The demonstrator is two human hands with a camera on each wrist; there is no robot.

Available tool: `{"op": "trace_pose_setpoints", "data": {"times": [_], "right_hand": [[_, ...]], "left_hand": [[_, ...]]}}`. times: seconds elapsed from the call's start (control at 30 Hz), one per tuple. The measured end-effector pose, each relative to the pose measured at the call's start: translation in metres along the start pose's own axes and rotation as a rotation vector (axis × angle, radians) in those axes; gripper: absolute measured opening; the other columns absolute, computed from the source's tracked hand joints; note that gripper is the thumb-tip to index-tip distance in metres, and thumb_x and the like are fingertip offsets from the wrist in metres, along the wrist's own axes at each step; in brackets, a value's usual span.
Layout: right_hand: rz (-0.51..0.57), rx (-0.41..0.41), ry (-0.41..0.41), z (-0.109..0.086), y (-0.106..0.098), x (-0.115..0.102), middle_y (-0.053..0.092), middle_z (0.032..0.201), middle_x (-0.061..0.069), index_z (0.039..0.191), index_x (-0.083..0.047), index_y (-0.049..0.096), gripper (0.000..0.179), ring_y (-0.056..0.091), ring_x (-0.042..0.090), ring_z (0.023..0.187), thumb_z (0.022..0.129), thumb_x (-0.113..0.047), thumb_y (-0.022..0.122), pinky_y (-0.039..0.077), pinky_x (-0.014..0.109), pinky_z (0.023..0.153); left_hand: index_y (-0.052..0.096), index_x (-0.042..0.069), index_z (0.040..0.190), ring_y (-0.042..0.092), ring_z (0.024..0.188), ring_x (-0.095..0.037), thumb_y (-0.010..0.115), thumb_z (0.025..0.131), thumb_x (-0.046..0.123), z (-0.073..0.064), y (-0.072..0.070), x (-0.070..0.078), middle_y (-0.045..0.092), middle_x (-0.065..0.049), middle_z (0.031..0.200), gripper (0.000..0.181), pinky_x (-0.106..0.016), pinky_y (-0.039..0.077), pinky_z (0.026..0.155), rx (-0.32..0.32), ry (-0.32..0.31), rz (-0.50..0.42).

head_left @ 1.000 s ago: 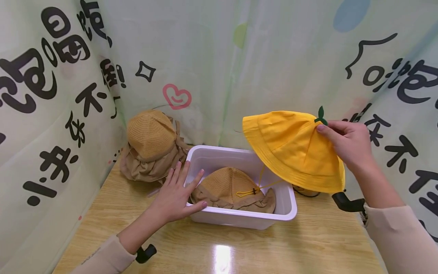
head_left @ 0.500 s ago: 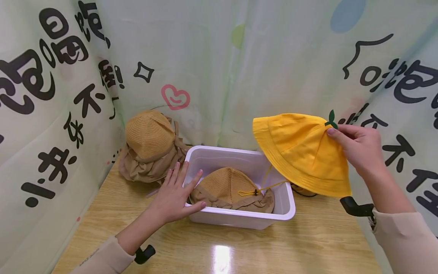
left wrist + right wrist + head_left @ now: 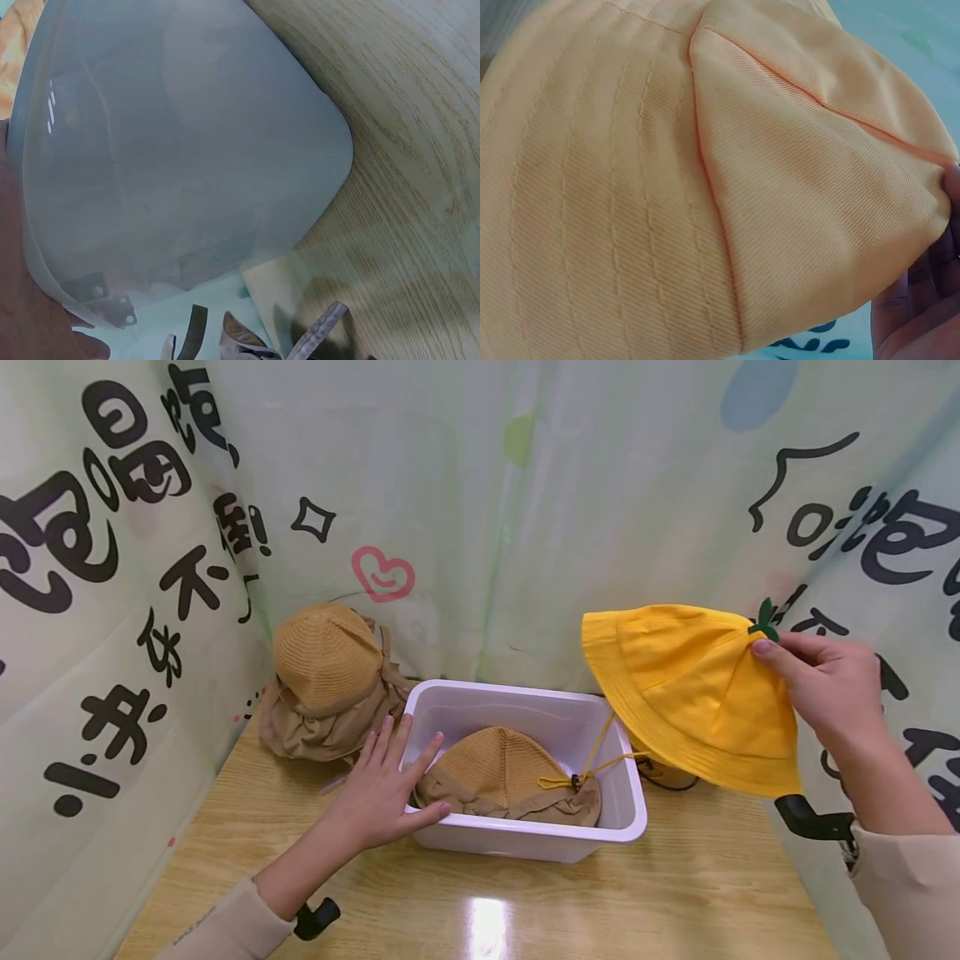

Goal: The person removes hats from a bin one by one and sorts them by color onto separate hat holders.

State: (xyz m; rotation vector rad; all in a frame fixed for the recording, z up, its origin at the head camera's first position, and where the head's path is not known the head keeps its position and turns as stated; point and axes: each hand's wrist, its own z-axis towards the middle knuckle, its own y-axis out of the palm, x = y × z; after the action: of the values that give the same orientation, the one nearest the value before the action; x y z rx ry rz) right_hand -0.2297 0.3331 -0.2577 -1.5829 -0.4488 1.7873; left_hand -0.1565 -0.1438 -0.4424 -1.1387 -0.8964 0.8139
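In the head view a yellow bucket hat with a green sprout on its crown hangs tilted in the air. My right hand pinches its top beside the sprout; the right wrist view shows the hat's stitched brim close up. The hat's yellow chin cord trails over the right rim of a white plastic bin. Inside the bin lies a tan knitted hat with a cloth brim. My left hand rests on the bin's left front rim with straight, spread fingers.
Another tan hat with a cloth brim and ties stands left of the bin. Something with a dark cord lies behind the bin's right end, partly hidden by the yellow hat. A printed curtain surrounds the wooden table.
My right hand has moved to the right with the yellow hat, and the chin cord has slid rightward over the tan hat. The left hand has stayed at the bin's rim.
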Motion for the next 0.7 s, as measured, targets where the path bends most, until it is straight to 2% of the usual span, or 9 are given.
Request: {"op": "trace_pose_setpoints", "data": {"times": [0.17,0.37,0.7], "right_hand": [[-0.013,0.024,0.029,0.002,-0.005,0.005,0.053,0.096,-0.023,0.137,-0.001,0.058,0.062,0.053,0.000,0.079,0.095,-0.047,0.061,0.046,0.005,0.064],[-0.030,0.072,0.043,0.004,-0.013,0.015,0.052,0.091,-0.026,0.137,0.000,0.058,0.063,0.052,-0.001,0.076,0.095,-0.047,0.060,0.045,0.004,0.063],[-0.028,0.106,0.069,0.006,-0.025,0.025,0.051,0.092,-0.027,0.140,-0.003,0.057,0.063,0.051,-0.003,0.075,0.096,-0.047,0.059,0.044,0.004,0.061]], "left_hand": [[0.015,0.031,0.161,-0.002,0.151,-0.045,0.045,0.090,0.076,0.000,-0.001,0.000,0.003,-0.025,0.165,0.089,-0.062,0.015,0.119,-0.009,-0.005,-0.013],[0.016,0.030,0.161,-0.002,0.151,-0.045,0.044,0.090,0.076,0.000,0.001,0.000,0.003,-0.025,0.165,0.089,-0.062,0.015,0.119,-0.004,-0.001,-0.009],[0.018,0.030,0.161,-0.001,0.151,-0.045,0.045,0.090,0.076,0.000,0.002,0.000,0.004,-0.025,0.165,0.089,-0.063,0.017,0.118,0.008,0.002,-0.007]]}}
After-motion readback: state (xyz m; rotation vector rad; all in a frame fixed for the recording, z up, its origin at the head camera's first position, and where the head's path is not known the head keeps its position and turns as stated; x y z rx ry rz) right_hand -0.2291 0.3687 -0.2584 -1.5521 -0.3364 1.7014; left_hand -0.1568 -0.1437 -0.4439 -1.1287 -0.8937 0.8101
